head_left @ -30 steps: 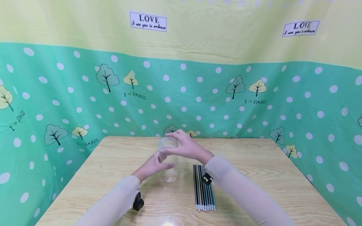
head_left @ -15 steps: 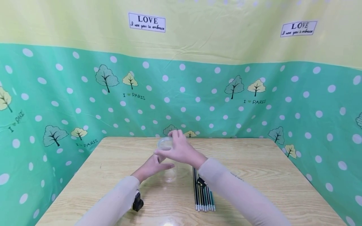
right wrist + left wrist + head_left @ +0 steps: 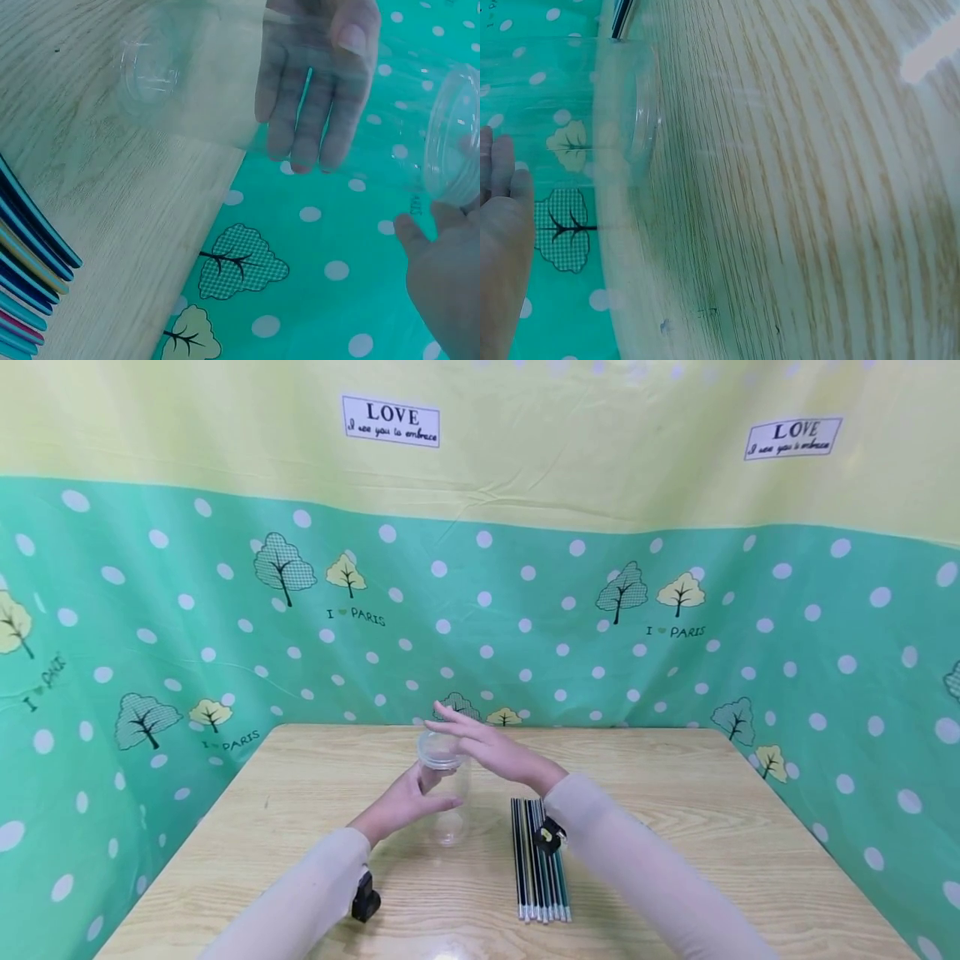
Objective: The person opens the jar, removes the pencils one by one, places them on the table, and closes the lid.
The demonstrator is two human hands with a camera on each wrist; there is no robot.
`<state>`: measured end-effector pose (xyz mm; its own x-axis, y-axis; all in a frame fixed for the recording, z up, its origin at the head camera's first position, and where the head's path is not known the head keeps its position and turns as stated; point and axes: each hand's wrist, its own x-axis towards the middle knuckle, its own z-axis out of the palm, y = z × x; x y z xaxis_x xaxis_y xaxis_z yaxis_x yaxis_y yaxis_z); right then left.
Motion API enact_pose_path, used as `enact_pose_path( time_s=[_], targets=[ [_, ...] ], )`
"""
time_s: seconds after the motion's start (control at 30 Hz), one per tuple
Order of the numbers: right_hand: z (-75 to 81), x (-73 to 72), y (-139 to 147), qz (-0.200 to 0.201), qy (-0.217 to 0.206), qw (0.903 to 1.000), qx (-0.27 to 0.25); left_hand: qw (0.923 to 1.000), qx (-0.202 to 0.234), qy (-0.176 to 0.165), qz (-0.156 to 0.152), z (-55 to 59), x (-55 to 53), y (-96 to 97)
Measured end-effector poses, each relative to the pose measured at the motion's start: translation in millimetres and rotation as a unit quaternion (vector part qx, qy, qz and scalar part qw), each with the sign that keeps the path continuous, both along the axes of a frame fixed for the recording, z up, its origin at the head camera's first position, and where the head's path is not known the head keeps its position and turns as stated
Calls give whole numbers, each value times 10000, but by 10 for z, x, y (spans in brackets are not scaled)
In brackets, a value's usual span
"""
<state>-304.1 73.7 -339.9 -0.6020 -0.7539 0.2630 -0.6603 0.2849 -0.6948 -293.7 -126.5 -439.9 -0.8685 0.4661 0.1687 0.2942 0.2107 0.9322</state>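
Observation:
A tall clear plastic jar [image 3: 452,827] stands upright at the middle of the table, its round clear lid [image 3: 440,762] on top. My left hand [image 3: 401,800] grips the jar's upper body, with thumb and fingers on opposite sides. Through the clear wall, the right wrist view shows the left fingers [image 3: 304,142]. My right hand [image 3: 498,753] is at the lid, its fingers fairly straight and reaching over the top. In the right wrist view, that hand [image 3: 450,262] is right at the rim of the lid [image 3: 448,139]. The left wrist view shows the jar's base [image 3: 643,112].
Several dark striped pencils [image 3: 531,877] lie side by side to the jar's right, partly under the right forearm. The wooden table [image 3: 315,785] ends at a green and yellow printed curtain [image 3: 420,660]. Small cameras are strapped to both wrists.
My right hand turned round the lid, then loosened its hold, and its fingers straightened over the top. The left hand and the jar stayed in place.

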Motion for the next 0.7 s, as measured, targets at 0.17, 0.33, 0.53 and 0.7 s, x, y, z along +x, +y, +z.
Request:
enact_pose_path(
  time_s=[0.17, 0.33, 0.53, 0.7],
  targets=[
    [28, -29, 57, 264, -183, 9995, 76, 9998, -5, -147, 129, 3, 6, -2],
    [29, -52, 93, 259, -144, 9990, 323, 9998, -30, -154, 132, 10, 7, -2],
    [31, -51, 103, 226, 295, 9985, 397, 9997, -24, -183, 186, 9, 20, -2],
    [42, -21, 93, -202, 721, 9958, 520, 9997, -18, -186, 186, 8, 29, -1]
  ],
)
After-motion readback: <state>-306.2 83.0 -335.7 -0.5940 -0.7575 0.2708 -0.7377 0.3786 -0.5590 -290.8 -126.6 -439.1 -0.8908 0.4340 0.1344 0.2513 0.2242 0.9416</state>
